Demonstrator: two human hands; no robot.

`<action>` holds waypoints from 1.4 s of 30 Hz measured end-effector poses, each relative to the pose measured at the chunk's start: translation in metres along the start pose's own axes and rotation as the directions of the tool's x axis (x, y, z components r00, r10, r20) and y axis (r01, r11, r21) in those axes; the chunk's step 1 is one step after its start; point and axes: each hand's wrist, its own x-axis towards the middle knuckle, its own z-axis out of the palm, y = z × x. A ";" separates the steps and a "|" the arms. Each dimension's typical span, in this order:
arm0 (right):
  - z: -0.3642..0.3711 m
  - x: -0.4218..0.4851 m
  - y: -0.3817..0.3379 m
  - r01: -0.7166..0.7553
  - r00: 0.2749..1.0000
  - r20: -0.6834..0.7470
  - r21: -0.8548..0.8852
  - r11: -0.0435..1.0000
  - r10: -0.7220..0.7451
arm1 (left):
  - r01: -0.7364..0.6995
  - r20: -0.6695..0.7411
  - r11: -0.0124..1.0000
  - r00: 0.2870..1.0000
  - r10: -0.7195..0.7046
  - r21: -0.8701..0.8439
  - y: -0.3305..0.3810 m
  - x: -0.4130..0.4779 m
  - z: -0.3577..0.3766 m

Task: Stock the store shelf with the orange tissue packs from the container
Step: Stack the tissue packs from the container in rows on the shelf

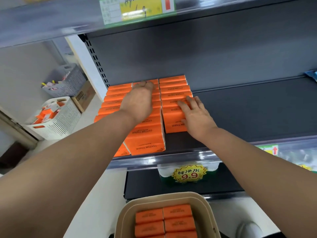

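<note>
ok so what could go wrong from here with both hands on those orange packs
1. The left hand reaches to the back of the shelf, and its forearm passes over the front pack, which stands right at the edge. A brush could tip it off.
2. The right hand lies flat on the right row with bare shelf beside it. A sideways push might skew those packs.
</note>
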 end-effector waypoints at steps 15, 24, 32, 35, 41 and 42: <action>0.006 -0.143 -0.025 0.161 0.969 -0.175 -0.094 0.982 -0.176 | -0.120 -0.050 0.969 0.993 0.111 -0.216 0.039 -0.150 -0.012; 0.119 -0.252 -0.027 0.148 0.937 0.333 -0.102 0.984 -0.106 | 0.122 0.416 0.976 0.909 -0.037 -0.179 0.026 -0.305 0.089; 0.186 -0.263 -0.022 0.147 0.805 0.590 -0.100 0.984 -0.061 | 0.332 0.662 0.941 0.721 -0.206 -0.069 0.003 -0.345 0.152; 0.207 -0.256 -0.022 0.144 0.790 0.612 -0.106 0.984 -0.050 | 0.356 0.674 0.934 0.700 -0.236 -0.042 0.000 -0.346 0.165; 0.229 -0.257 -0.029 0.201 0.807 0.590 -0.232 0.952 -0.026 | 0.380 0.691 0.925 0.673 -0.263 -0.018 -0.002 -0.350 0.183; 0.230 -0.259 -0.031 0.205 0.803 0.596 -0.243 0.948 -0.021 | 0.367 0.693 0.930 0.673 -0.258 -0.011 -0.002 -0.351 0.185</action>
